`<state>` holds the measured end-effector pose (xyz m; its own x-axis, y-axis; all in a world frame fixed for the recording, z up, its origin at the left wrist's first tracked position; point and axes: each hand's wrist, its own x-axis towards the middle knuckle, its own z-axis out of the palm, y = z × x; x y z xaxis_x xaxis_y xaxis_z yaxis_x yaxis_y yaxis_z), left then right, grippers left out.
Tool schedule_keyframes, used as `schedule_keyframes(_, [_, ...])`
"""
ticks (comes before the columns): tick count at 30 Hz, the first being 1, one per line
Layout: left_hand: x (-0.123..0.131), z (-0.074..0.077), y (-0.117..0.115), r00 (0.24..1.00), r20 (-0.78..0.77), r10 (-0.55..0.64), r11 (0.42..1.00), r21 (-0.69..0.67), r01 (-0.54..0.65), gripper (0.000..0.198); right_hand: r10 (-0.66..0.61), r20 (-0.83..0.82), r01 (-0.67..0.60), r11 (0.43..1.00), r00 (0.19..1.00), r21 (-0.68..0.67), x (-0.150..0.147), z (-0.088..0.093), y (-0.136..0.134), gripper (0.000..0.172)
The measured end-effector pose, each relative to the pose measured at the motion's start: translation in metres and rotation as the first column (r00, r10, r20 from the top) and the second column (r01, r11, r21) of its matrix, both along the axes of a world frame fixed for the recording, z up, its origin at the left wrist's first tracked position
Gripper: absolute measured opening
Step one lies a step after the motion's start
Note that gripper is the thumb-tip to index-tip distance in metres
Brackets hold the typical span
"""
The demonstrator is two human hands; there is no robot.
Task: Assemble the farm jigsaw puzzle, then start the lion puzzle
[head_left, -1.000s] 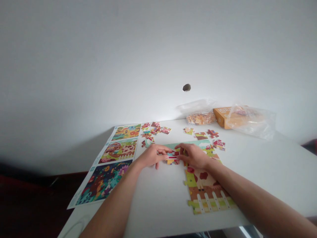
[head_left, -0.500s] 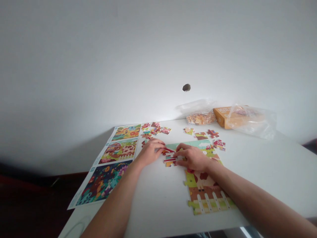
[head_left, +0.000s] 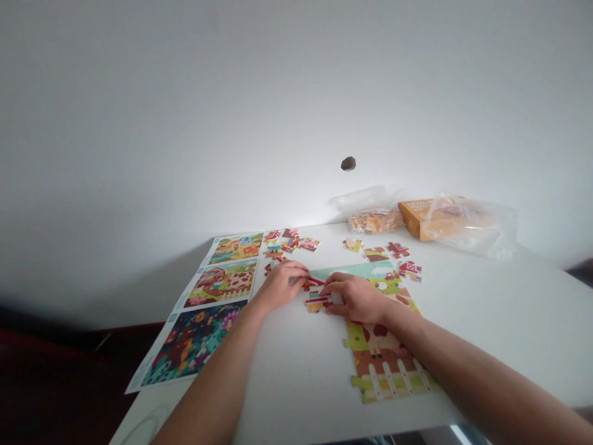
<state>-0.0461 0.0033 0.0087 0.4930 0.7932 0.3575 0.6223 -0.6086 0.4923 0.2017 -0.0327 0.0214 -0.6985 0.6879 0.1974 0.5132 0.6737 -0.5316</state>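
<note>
A partly joined jigsaw puzzle [head_left: 377, 389] lies on the white table, showing a spotted cow, a white fence and a strip of pale sky. At its upper left, my left hand [head_left: 283, 284] has thumb and fingers closed on the edge of a red-roofed puzzle piece [head_left: 315, 280]. My right hand [head_left: 359, 298] reaches over the puzzle from the right, its thumb and fingers closed at the right edge of a red, white and orange puzzle piece [head_left: 315, 303]. That piece lies just below the red-roofed one; whether they interlock I cannot tell. My right hand covers part of the cow.
Loose puzzle pieces [head_left: 309, 243] lie behind my left hand, more [head_left: 376, 254] behind the puzzle. A printed picture sheet [head_left: 155, 382] runs along the left edge. Toward the wall [head_left: 278, 123] stand bagged pieces [head_left: 374, 221] and an orange box [head_left: 414, 219] under clear plastic [head_left: 500, 232].
My right hand has shifted slightly left and down, closer to the red, white and orange piece, uncovering more of the puzzle's sheep area. My left hand stays in place.
</note>
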Motion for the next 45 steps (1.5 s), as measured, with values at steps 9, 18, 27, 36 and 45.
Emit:
schedule_keyframes(9, [0.008,0.018,-0.017,0.977,-0.176,-0.12,0.992,-0.048,0.114,0.028,-0.043,0.049,0.044,0.999,0.998,-0.023,-0.001,0.001,-0.001,0.045])
schedule_keyframes(18, [0.012,0.021,-0.018,0.962,-0.233,-0.143,0.984,-0.137,0.113,0.045,-0.021,0.047,0.021,1.0,0.999,0.02,0.0,0.001,-0.001,0.041])
schedule_keyframes(27, [0.001,0.027,-0.02,0.936,-0.345,-0.073,0.996,-0.082,0.047,0.041,0.034,0.061,-0.036,0.999,0.998,0.028,0.004,0.0,-0.003,0.043])
schedule_keyframes(36, [-0.009,0.024,-0.015,0.935,-0.352,-0.051,0.996,-0.092,0.02,0.039,0.049,0.109,-0.05,0.999,0.993,0.008,0.005,0.006,-0.007,0.037])
schedule_keyframes(45, [-0.013,0.011,-0.01,0.952,-0.307,-0.016,1.0,-0.03,0.008,0.042,0.061,0.109,-0.062,0.998,0.992,0.007,0.006,0.005,-0.006,0.042])
